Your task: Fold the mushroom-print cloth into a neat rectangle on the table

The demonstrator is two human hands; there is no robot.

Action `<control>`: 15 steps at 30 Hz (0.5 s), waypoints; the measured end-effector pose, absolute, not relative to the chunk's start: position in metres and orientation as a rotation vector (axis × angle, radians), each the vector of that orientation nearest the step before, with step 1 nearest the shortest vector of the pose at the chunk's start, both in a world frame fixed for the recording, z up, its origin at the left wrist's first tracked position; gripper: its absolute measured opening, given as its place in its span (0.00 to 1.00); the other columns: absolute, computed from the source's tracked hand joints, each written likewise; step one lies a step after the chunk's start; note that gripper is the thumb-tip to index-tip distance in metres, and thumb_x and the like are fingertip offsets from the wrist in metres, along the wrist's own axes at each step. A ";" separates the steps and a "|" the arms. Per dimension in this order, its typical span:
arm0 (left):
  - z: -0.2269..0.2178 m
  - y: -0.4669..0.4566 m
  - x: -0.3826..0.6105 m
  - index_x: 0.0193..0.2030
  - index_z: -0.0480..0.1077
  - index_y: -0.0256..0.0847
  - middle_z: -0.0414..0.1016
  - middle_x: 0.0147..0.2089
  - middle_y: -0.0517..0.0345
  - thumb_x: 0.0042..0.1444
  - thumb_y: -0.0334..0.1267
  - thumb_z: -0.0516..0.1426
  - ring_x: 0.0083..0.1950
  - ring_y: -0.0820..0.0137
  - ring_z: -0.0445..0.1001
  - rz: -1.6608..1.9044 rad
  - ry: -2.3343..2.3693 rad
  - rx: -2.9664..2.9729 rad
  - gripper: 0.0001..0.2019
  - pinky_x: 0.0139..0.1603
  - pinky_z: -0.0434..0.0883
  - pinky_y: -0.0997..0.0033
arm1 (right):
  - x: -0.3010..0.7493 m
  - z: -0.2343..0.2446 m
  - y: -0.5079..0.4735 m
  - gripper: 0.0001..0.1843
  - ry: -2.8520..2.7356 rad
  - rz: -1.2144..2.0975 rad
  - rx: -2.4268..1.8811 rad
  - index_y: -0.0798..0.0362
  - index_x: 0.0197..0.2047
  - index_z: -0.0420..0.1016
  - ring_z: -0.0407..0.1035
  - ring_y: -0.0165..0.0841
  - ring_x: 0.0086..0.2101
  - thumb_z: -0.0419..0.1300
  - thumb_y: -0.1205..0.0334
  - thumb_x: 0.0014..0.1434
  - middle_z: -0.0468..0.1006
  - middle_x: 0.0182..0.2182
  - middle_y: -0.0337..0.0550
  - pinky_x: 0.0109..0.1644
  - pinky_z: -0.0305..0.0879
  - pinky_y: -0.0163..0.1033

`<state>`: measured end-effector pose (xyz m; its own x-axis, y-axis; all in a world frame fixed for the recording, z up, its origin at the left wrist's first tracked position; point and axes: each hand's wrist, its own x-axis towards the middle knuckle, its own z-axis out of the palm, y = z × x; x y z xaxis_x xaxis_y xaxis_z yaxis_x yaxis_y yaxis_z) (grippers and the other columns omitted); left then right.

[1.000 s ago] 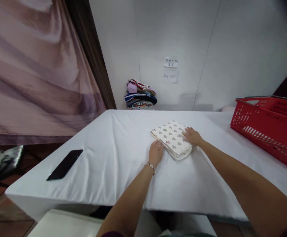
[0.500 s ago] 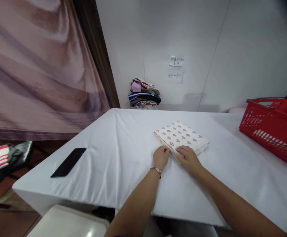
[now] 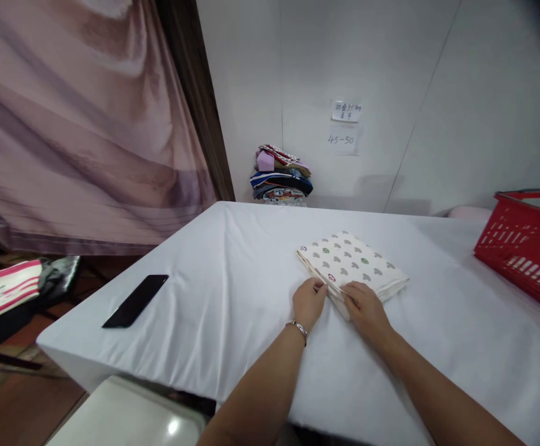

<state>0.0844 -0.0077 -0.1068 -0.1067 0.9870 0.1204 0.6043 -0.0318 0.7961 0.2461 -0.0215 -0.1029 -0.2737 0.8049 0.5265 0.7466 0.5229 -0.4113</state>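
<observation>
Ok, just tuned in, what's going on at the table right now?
A person is working with both bare hands on a folded cloth, cream with small printed shapes, lying flat on the white-covered table. The left hand and right hand sit close together at its near edge, fingers curled on it; whether they pinch or only press is unclear. A black phone lies to the left, a red basket stands at right, and a pile of folded clothes sits by the wall.
</observation>
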 end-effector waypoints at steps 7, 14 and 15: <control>-0.106 -0.008 0.084 0.36 0.73 0.45 0.77 0.37 0.61 0.54 0.39 0.55 0.37 0.71 0.72 1.043 1.711 1.640 0.07 0.39 0.64 0.73 | 0.248 -0.112 -0.019 0.12 -2.181 -0.003 -1.197 0.52 0.42 0.73 0.67 0.38 0.39 0.52 0.61 0.58 0.74 0.39 0.46 0.42 0.63 0.44; -0.110 -0.007 0.082 0.38 0.74 0.46 0.77 0.38 0.61 0.54 0.39 0.54 0.38 0.71 0.73 1.110 1.678 1.584 0.08 0.40 0.65 0.72 | 0.249 -0.116 -0.023 0.15 -2.186 -0.040 -1.193 0.52 0.48 0.71 0.66 0.40 0.43 0.52 0.62 0.58 0.73 0.43 0.49 0.47 0.64 0.47; -0.111 -0.007 0.082 0.39 0.74 0.46 0.77 0.39 0.61 0.54 0.39 0.54 0.38 0.71 0.73 1.114 1.674 1.585 0.09 0.41 0.65 0.72 | 0.249 -0.117 -0.023 0.15 -2.166 -0.030 -1.186 0.52 0.47 0.71 0.66 0.39 0.43 0.51 0.62 0.58 0.73 0.43 0.48 0.48 0.64 0.47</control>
